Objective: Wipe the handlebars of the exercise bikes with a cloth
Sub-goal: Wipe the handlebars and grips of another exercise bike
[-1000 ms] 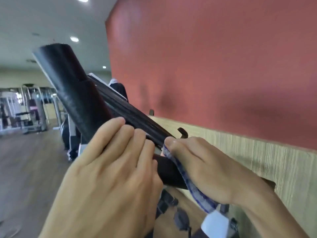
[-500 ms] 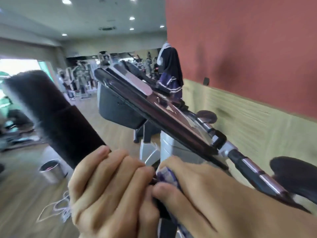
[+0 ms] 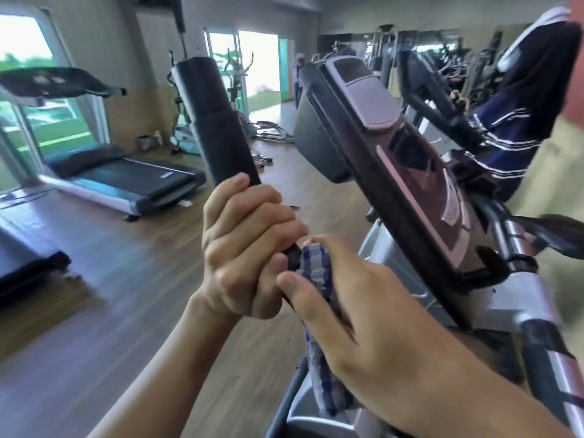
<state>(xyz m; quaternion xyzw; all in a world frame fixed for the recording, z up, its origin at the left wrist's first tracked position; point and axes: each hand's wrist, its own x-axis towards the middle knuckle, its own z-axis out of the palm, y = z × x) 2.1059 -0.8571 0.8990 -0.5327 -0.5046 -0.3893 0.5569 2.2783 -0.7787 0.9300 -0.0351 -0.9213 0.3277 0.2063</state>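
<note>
Cloth (image 3: pixel 317 273), a thin, limp blue-and-white rag that looks light and easily bunched, is wrapped round the base of the stiff, padded black handlebar (image 3: pixel 218 128), pinched there by the right hand (image 3: pixel 373 317), while the left hand (image 3: pixel 246 248) has its fingers (image 3: pixel 265 213) clamped around the bar just above.

where things sit around the bike

the left hand (image 3: pixel 243 248) wraps the handlebar (image 3: pixel 218 128), just left of the right hand (image 3: pixel 379 314), which holds the cloth (image 3: pixel 316 267) against it. the console (image 3: pixel 388 159) stands to the right; a treadmill (image 3: pixel 126 181) lies behind, at left.
</note>
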